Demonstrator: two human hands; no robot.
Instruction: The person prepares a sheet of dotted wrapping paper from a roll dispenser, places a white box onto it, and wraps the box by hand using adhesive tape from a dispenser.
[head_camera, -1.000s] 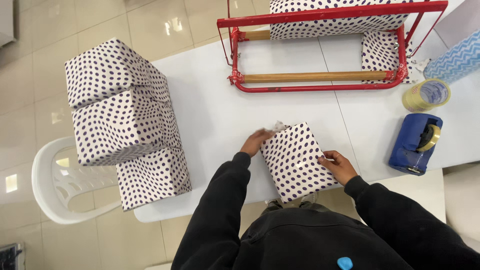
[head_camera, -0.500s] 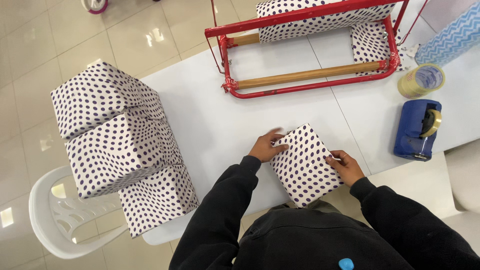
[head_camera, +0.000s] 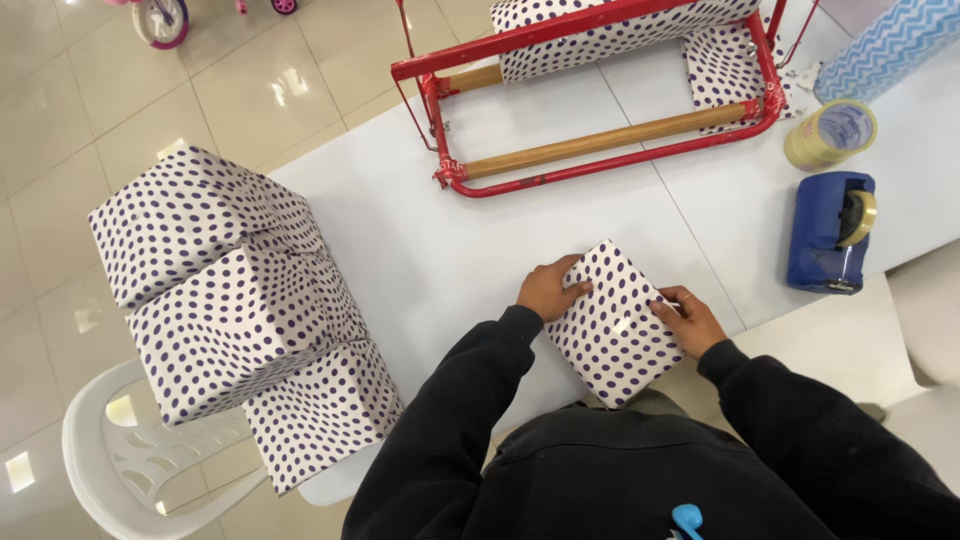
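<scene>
A small box wrapped in white paper with purple dots (head_camera: 615, 325) rests at the near edge of the white table (head_camera: 470, 240), turned corner-on to me. My left hand (head_camera: 548, 288) grips its left side with the thumb on top. On the right side my right hand (head_camera: 688, 318) holds the box with the fingers curled over the edge. Both arms wear black sleeves.
A stack of three dotted wrapped boxes (head_camera: 235, 310) stands at the table's left end, over a white plastic chair (head_camera: 130, 460). A red paper-roll stand (head_camera: 600, 90) with dotted paper sits at the back. A blue tape dispenser (head_camera: 830, 232) and a tape roll (head_camera: 830, 135) lie right.
The small box has turned between my hands and now sits more corner-on. The view has shifted, so everything appears lower and further right in the picture.
</scene>
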